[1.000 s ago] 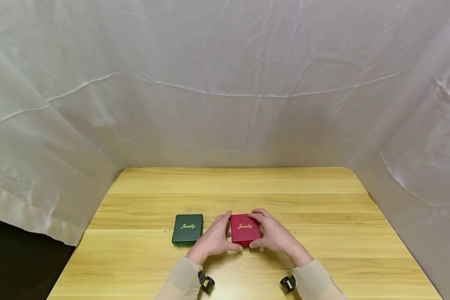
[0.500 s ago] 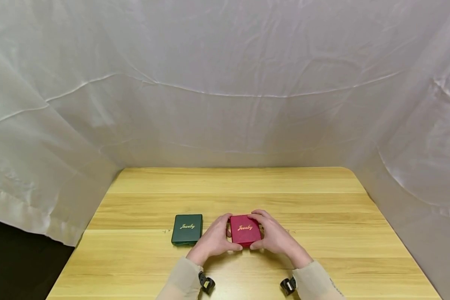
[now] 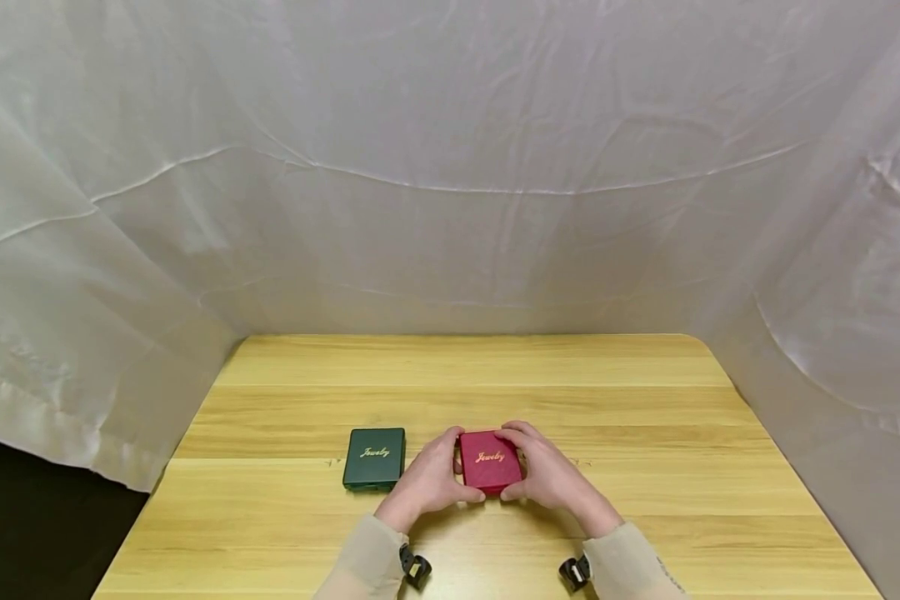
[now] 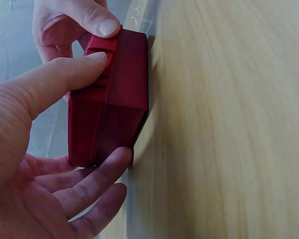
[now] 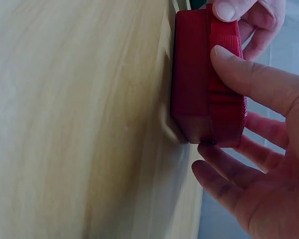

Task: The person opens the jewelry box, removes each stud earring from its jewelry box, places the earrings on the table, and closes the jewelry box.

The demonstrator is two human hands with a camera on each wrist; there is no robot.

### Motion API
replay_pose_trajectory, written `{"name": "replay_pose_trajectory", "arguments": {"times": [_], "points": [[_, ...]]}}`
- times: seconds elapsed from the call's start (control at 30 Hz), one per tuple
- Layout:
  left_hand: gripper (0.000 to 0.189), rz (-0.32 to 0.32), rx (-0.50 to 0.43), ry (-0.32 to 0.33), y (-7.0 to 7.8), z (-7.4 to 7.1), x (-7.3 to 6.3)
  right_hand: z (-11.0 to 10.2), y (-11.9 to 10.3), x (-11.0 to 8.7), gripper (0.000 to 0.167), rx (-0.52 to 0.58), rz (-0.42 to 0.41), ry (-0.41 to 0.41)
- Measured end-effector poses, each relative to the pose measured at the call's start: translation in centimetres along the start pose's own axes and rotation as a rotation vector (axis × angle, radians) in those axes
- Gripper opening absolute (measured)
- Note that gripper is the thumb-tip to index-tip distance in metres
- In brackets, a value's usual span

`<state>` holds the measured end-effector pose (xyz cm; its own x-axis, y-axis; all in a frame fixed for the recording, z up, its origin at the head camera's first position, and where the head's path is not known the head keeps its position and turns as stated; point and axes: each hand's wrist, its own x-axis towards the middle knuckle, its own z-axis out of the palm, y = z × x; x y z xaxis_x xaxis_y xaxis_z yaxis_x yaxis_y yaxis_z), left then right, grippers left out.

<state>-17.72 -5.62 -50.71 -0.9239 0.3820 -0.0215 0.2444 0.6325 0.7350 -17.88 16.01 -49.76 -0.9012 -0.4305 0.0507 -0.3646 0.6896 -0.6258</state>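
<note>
A red jewelry box [image 3: 491,462] with gold "Jewelry" lettering on its lid stands between both hands on the wooden table. My left hand [image 3: 437,477] grips its left side, the thumb at the front and the fingers along the side and far edge. From the right, my right hand [image 3: 546,469] holds it in a mirrored way. In the left wrist view the thumb presses near the ribbed front clasp [image 4: 100,45]. The right wrist view shows the other thumb [image 5: 234,67] against the box front. The lid is closed, so the inside is hidden.
A closed dark green jewelry box [image 3: 374,460] lies on the table [image 3: 630,400] just left of my left hand. Pale cloth [image 3: 450,250] hangs behind the table and along both sides. Black wrist straps [image 3: 416,571] show at the cuffs.
Both hands keep their grip on the red jewelry box. The box has shifted very slightly toward the person and turned a little. The green box stays put.
</note>
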Motion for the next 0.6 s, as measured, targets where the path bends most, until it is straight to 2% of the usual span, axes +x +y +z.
{"name": "replay_pose_trajectory", "arguments": {"times": [0.23,0.6], "points": [[0.091,-0.004,0.028,-0.002,-0.03,0.05,0.00,0.24,0.00,0.00,0.086,0.000,-0.001,-0.005],[0.101,-0.058,0.041,0.005,0.19,0.47,-0.35,0.70,-0.02,0.05,0.086,-0.013,0.019,-0.015]]}}
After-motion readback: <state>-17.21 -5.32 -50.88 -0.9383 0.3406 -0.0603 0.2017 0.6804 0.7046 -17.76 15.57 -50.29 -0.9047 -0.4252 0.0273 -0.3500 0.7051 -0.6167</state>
